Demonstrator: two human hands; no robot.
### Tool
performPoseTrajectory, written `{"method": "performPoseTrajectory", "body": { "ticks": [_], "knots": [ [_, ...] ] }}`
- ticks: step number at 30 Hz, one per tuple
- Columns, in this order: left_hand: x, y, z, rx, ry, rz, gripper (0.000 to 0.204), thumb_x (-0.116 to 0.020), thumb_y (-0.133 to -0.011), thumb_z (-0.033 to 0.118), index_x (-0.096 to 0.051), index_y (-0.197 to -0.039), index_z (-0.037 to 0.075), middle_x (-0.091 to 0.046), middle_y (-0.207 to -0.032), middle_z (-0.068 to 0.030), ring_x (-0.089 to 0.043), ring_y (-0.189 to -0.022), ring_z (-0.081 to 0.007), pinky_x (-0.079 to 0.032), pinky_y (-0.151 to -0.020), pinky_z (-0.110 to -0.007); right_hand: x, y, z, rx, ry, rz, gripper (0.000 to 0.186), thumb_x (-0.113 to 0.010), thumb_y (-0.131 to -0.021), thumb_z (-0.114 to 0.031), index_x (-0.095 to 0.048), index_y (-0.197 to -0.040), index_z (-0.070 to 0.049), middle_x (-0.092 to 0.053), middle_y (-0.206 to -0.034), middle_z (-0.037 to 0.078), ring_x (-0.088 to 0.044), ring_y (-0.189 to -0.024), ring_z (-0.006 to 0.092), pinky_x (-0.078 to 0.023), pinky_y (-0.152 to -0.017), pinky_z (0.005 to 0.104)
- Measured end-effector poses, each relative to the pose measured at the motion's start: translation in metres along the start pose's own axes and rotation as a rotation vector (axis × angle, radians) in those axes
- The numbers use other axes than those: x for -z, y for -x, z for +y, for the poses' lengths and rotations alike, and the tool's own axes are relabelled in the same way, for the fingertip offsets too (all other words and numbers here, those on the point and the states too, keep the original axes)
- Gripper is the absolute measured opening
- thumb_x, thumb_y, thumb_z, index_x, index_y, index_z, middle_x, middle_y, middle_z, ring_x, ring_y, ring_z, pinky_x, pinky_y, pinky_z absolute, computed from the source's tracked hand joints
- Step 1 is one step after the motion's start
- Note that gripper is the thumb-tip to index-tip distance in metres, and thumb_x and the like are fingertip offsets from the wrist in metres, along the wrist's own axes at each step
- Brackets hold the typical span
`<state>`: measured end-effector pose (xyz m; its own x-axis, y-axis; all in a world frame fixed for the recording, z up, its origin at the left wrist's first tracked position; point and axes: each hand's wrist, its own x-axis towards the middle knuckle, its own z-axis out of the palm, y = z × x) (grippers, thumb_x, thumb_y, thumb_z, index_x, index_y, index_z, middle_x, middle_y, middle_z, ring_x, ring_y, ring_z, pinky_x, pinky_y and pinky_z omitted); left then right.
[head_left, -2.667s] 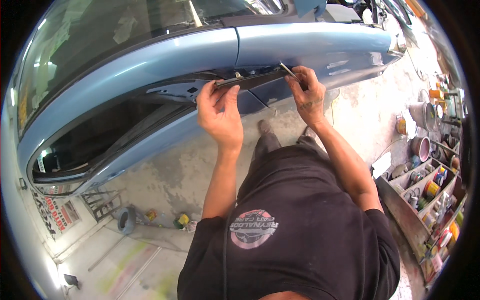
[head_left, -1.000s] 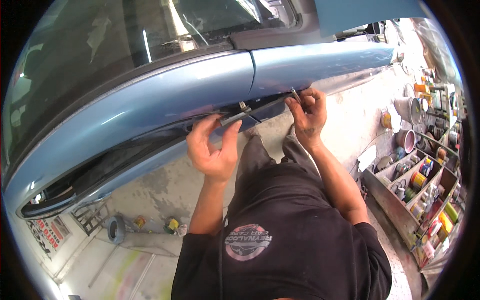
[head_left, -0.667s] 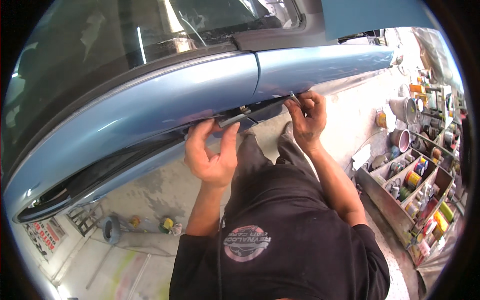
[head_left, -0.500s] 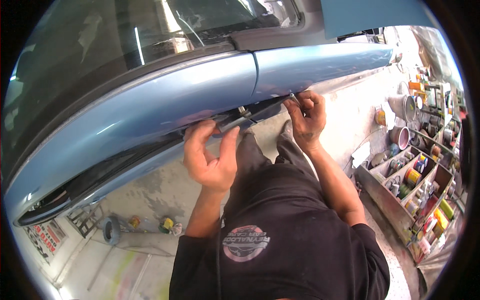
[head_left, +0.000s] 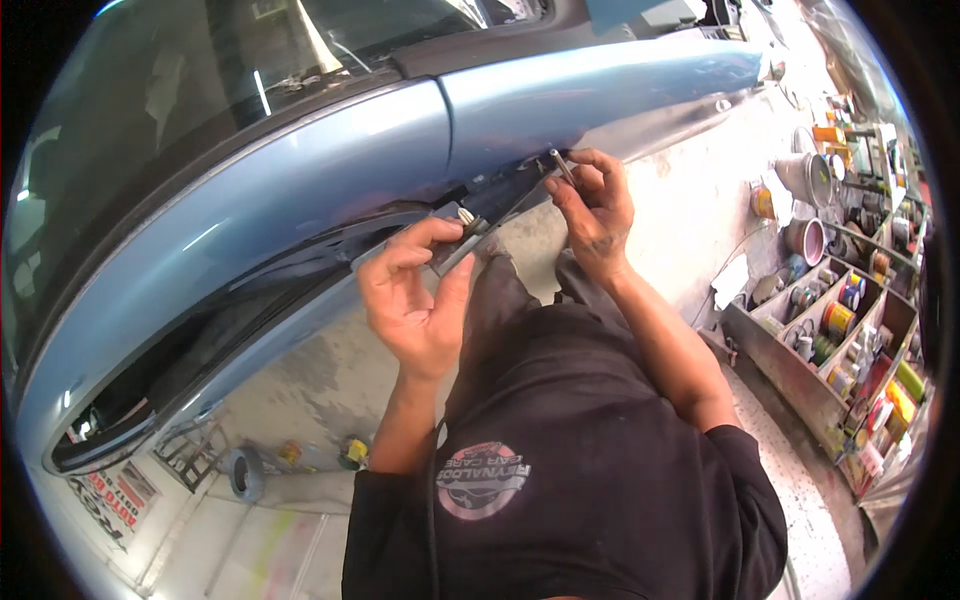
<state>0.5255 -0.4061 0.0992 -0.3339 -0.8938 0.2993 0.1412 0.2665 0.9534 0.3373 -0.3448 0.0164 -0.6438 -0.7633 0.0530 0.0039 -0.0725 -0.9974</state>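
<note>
In front of a blue car door (head_left: 250,210), my left hand (head_left: 410,310) has its thumb and fingers closed around a small dark grey block (head_left: 455,250). A shiny metal stud (head_left: 466,215) sticks up from this block. To the right, my right hand (head_left: 597,215) pinches a thin metal pin (head_left: 563,168) between thumb and fingers, its tip pointing up toward the bodywork. A narrow dark strip (head_left: 515,205) runs between the block and my right hand. Whether it joins either part I cannot tell. Both hands are just below the seam between door and fender.
The blue fender (head_left: 600,90) stretches away to the right. A wooden rack (head_left: 800,365) with cans and bottles stands on the right, with a metal bucket (head_left: 800,178) beyond it. A tyre (head_left: 245,474) lies at lower left. My shoes are on the floor under my hands.
The view has shifted, so the car sits further left and higher. Relative to the door seam, both hands have moved right with the block and the pin, and the stud shows more clearly.
</note>
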Motion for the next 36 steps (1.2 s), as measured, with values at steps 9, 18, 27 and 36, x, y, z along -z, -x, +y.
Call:
{"method": "performPoseTrajectory", "body": {
  "ticks": [9, 18, 27, 36],
  "knots": [
    [0.012, 0.007, 0.024, -0.030, -0.049, -0.030, 0.046, -0.065, -0.084, -0.015, -0.041, -0.117, 0.006, -0.063, -0.117, -0.0257, -0.064, -0.110, -0.0282, -0.050, -0.101, -0.043, 0.015, 0.025, -0.011, -0.172, -0.207, 0.029, 0.026, -0.066, -0.097, -0.011, -0.063, -0.122, -0.002, -0.064, -0.083, -0.002, -0.053, -0.073, 0.0050, -0.042, -0.065, 0.0226],
    [0.020, 0.007, 0.043, -0.063, -0.134, -0.224, 0.042, -0.064, -0.086, -0.014, -0.043, -0.115, 0.007, -0.063, -0.118, -0.0236, -0.065, -0.113, -0.0301, -0.051, -0.105, -0.048, 0.019, 0.033, -0.001, -0.304, -0.712, -0.233, 0.041, -0.064, -0.095, -0.018, -0.062, -0.133, -0.003, -0.050, -0.065, -0.004, -0.039, -0.054, 0.0024, -0.028, -0.050, 0.0213],
    [0.015, 0.007, 0.043, -0.082, -0.109, -0.360, 0.040, -0.061, -0.087, -0.016, -0.045, -0.115, 0.008, -0.064, -0.117, -0.0217, -0.065, -0.114, -0.0322, -0.048, -0.109, -0.054, 0.032, 0.042, 0.000, -0.242, -0.861, -0.381, 0.035, -0.072, -0.093, -0.021, -0.069, -0.122, -0.002, -0.056, -0.071, -0.002, -0.042, -0.056, 0.0022, -0.029, -0.048, 0.0211],
    [0.020, 0.006, 0.037, -0.082, -0.080, -0.339, 0.038, -0.059, -0.088, -0.017, -0.048, -0.113, 0.009, -0.065, -0.117, -0.0193, -0.065, -0.117, -0.0348, -0.048, -0.109, -0.054, 0.027, 0.042, 0.002, -0.216, -0.840, -0.390, 0.029, -0.072, -0.096, -0.021, -0.070, -0.119, -0.005, -0.059, -0.072, -0.002, -0.041, -0.054, 0.0018, -0.028, -0.048, 0.0204]
  ]
}}
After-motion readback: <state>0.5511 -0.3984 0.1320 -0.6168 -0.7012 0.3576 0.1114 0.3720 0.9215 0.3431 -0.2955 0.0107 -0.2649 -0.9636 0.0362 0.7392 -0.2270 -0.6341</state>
